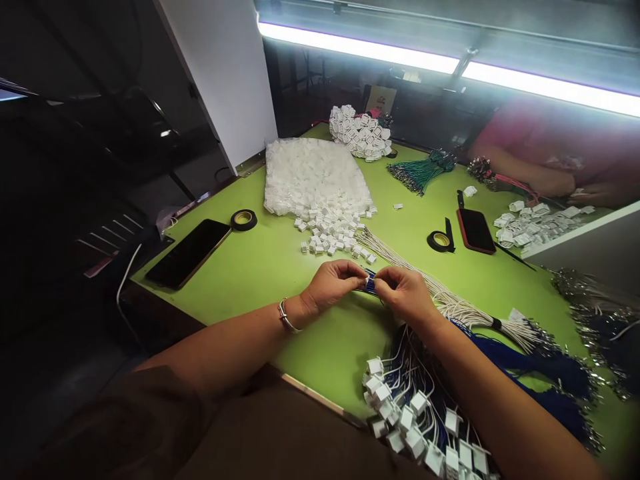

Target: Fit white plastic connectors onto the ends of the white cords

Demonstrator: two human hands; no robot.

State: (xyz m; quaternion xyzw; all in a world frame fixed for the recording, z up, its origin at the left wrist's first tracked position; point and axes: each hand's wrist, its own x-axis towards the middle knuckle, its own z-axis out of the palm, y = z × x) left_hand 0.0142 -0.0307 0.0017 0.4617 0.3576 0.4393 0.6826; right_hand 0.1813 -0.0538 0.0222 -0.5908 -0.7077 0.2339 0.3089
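Note:
My left hand point(334, 283) and my right hand point(406, 292) meet over the green table point(280, 280), fingers pinched together on a small bunch of blue wires point(371, 283). Just beyond them lie loose white plastic connectors point(333, 233) and a bundle of white wires point(450, 303). Under my right forearm sits a heap of wires fitted with white connectors point(417, 417), beside a bundle of blue wires point(530, 373).
A bag of white connectors point(313, 175) lies at the back, with another connector pile point(361, 132) behind. Two tape rolls point(243, 219) point(441, 240), a dark phone point(189, 252), a red-cased phone point(475, 230) and green wires point(420, 172) are around. Another person's arm point(545, 177) works at far right.

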